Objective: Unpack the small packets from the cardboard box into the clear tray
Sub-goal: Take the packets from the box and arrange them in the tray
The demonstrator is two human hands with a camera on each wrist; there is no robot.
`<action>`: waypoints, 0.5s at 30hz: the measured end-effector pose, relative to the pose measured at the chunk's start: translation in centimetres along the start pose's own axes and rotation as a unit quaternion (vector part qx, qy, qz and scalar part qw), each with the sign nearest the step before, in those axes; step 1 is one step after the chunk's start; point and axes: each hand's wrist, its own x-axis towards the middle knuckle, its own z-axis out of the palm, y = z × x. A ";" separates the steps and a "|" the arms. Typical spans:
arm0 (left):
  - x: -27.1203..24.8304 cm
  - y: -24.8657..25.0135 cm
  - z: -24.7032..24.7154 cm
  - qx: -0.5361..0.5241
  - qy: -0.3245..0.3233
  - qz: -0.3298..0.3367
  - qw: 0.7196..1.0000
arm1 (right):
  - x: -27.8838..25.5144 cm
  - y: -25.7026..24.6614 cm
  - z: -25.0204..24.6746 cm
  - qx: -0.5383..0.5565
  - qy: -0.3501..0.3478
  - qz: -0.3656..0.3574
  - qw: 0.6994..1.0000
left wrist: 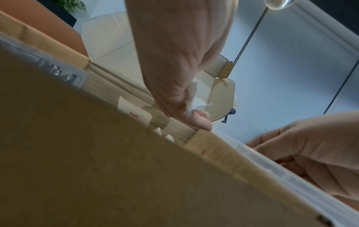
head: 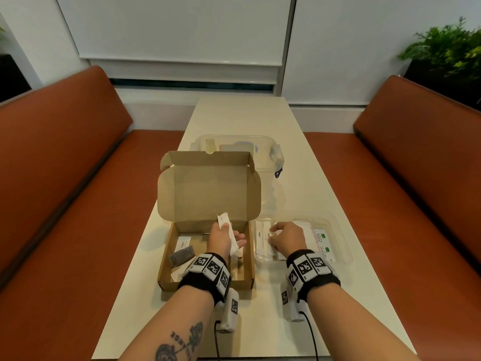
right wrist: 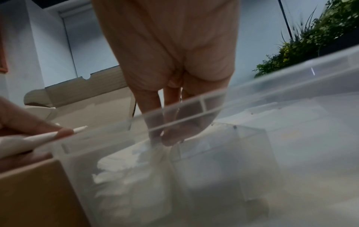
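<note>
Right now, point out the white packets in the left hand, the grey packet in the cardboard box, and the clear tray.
white packets (head: 224,222), head view, upper end above the left hand.
grey packet (head: 182,254), head view, middle of its face, on the box floor.
clear tray (head: 343,239), head view, right rim.

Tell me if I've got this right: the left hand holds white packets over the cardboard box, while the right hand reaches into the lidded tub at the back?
Not quite. The head view shows the right hand in the clear tray beside the cardboard box, not in the lidded tub. The left hand does hold white packets.
</note>
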 end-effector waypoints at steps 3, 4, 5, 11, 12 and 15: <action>0.0 0.0 0.0 0.002 -0.001 0.004 1.000 | 0.0 -0.1 0.2 -0.031 -0.004 -0.014 0.999; -0.1 0.1 0.0 0.004 -0.002 0.006 1.000 | 0.0 -0.2 0.4 -0.046 -0.005 -0.020 0.999; -0.1 0.1 0.1 0.006 -0.004 0.007 1.000 | -0.1 -0.4 0.5 -0.063 -0.007 -0.023 0.998; -0.2 0.2 0.1 0.010 -0.009 0.010 1.000 | -0.3 -0.6 1.2 -0.110 0.002 -0.045 0.993; -0.1 0.2 0.0 0.010 -0.009 0.011 1.000 | -0.3 -0.6 1.2 -0.108 0.009 -0.045 0.993; 0.0 0.2 -0.1 0.014 -0.007 0.016 1.000 | -0.2 -0.4 0.8 -0.080 0.034 -0.031 0.996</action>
